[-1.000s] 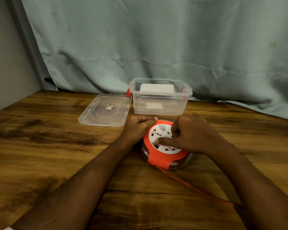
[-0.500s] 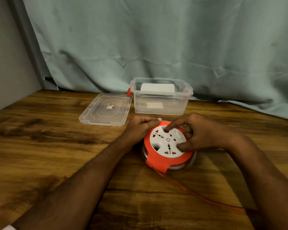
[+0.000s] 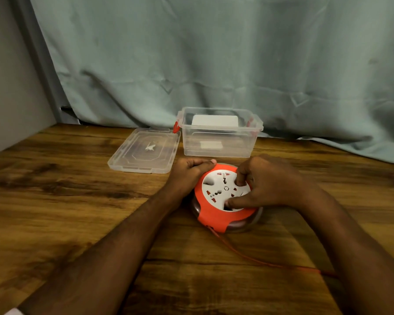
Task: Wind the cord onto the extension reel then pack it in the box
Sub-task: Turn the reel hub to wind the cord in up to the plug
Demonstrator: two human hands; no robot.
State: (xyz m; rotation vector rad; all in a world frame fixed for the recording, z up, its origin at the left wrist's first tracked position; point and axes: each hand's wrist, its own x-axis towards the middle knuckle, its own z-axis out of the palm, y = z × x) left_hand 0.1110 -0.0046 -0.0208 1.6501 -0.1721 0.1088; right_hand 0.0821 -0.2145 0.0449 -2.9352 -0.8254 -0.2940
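The clear box is standing open at the far side, just beyond the orange reel. The left hand is gripping the reel's left rim; the right hand is pressing fingertips into the white face — cord is trailing near-right.

Dark-grained wooden tabletop, clear plastic storage box standing open near its back edge, flat transparent lid just beside it, round orange-and-white extension reel nearer, thin orange cord trailing right across the boards
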